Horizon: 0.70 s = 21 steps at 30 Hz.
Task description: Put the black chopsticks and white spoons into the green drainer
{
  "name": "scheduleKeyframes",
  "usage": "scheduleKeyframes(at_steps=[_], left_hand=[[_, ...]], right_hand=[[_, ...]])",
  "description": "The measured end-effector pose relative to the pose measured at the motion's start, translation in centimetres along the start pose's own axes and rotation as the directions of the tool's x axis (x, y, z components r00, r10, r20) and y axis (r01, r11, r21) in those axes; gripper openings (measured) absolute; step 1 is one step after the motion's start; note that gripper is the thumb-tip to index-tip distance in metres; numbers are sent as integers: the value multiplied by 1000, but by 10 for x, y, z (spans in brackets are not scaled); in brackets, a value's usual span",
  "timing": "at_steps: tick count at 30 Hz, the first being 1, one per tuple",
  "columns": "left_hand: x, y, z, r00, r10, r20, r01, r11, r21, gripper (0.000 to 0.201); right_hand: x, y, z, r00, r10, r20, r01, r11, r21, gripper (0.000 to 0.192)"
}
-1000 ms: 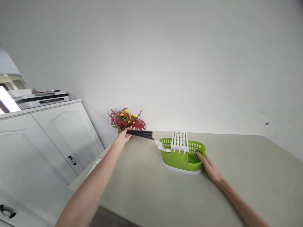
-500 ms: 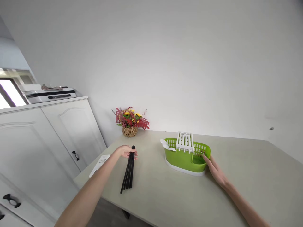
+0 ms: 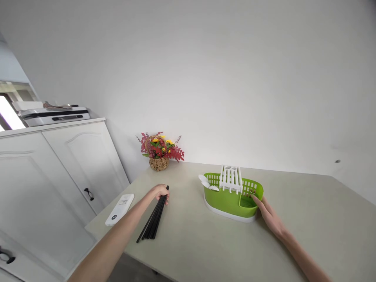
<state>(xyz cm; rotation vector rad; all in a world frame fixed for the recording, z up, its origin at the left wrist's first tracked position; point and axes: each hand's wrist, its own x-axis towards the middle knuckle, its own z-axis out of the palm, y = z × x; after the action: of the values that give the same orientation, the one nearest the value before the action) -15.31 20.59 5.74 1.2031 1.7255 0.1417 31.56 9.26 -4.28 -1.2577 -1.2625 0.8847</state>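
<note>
A bundle of black chopsticks (image 3: 152, 219) lies on the beige table (image 3: 205, 246), pointing toward its near-left edge. My left hand (image 3: 160, 191) rests on the far end of the bundle, fingers curled over it. A green plastic cutlery basket (image 3: 226, 199) with a white divider rack (image 3: 231, 178) stands at the table's middle. White spoons (image 3: 205, 182) stick out at its left end. My right hand (image 3: 264, 211) grips the basket's right end, fingers on its rim.
A small wicker basket of red and yellow flowers (image 3: 159, 150) stands by the wall. A white remote-like device (image 3: 120, 203) lies near the table's left corner. White cabinets (image 3: 58, 172) stand left, with an appliance (image 3: 49, 114) on top.
My left hand carried the chopsticks from near the flower basket down to the table and laid them flat. The right hand stayed on the green basket.
</note>
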Motion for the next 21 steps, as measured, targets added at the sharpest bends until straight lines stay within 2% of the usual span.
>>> scheduleKeyframes(at_steps=[3, 6, 12, 21], left_hand=[[4, 7, 5, 996, 83, -25, -82, 997, 12, 37], [7, 13, 7, 988, 134, -81, -131, 990, 47, 39], [12, 16, 14, 962, 137, -234, -100, 981, 164, 37], [14, 11, 14, 940, 201, -276, -131, 959, 252, 36]], right_hand=[[-1, -1, 1, 1000, -8, -9, 8, 1000, 3, 63], [-2, -2, 1, 1000, -8, -1, 8, 1000, 10, 65], [-2, -1, -1, 1000, 0, -8, 0, 1000, 3, 66], [0, 4, -2, 1000, 25, -9, -25, 1000, -7, 68]])
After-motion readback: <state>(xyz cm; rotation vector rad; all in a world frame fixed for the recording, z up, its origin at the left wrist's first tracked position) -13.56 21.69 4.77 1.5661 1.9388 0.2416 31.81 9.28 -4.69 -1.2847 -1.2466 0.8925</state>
